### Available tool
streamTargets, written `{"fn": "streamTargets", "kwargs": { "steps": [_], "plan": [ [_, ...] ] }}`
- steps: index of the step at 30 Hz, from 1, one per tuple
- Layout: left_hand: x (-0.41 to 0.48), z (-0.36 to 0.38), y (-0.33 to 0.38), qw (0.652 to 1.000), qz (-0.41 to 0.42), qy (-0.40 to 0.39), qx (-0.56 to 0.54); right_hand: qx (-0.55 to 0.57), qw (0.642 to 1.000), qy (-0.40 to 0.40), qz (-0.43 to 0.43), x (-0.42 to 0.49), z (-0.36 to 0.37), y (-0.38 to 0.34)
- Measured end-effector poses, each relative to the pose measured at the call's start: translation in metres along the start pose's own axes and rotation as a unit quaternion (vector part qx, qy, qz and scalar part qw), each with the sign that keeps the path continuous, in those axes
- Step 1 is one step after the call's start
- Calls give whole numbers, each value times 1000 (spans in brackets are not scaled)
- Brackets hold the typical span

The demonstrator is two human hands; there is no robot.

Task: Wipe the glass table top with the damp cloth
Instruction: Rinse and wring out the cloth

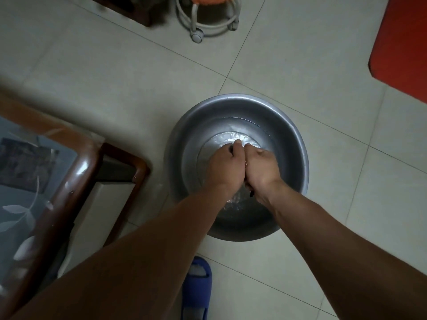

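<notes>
— Left hand (225, 166) first: how does it sit?

— Clenched in a fist inside the metal basin (290, 139), fingers wrapped round the damp cloth (251, 194). Little of that cloth shows: a dark scrap hangs out under the heels of the hands, and a dark sliver peeks out by the left fingertips.

— Now sweep from the left edge. Where is the glass table top (18, 192)?

— Lower left, well apart from the cloth. It has a pale leaf pattern and lies inside a glossy brown wooden frame (76, 179) with a rounded corner. A lower brown rail (138, 172) juts out beside it, towards the basin. The left forearm crosses in front of the table's near part.

— And moving on from the table?

— Pale floor tiles (115, 77). A blue slipper (196, 289) lies on them at the bottom, between the two forearms. At the top stands a white stool (208, 19) on castors with an orange seat.

— Then the basin?

— It stands on the tiles near the table's corner, apart from it. Water glints in its bottom, rippled around the hands.

— The right hand (262, 167)?

— Also curled tight on the cloth, its knuckles pressed against those of the left, both hands low over the water. Whether the cloth is twisted between them is hidden.

— Farthest right?

— A red mat (404, 42) on the floor, cut off by the picture's edge.
</notes>
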State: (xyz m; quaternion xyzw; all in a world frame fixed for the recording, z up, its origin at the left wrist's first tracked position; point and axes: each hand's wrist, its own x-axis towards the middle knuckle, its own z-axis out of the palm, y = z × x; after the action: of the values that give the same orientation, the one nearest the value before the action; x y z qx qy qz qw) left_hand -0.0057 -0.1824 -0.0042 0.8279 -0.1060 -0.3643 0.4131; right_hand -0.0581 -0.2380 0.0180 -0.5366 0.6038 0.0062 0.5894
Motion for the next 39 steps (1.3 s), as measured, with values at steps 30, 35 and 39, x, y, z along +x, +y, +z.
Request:
{"fn": "streamTargets", "kwargs": {
  "steps": [30,35,39],
  "plan": [
    [-7,2,4,998,63,24,0,111,993,-22,18,-11,2,2],
    [-5,-1,8,998,54,25,1,117,993,-17,14,-10,2,-4],
    [-4,-4,13,999,35,14,-15,147,989,5,16,-11,3,-8]
  ]
}}
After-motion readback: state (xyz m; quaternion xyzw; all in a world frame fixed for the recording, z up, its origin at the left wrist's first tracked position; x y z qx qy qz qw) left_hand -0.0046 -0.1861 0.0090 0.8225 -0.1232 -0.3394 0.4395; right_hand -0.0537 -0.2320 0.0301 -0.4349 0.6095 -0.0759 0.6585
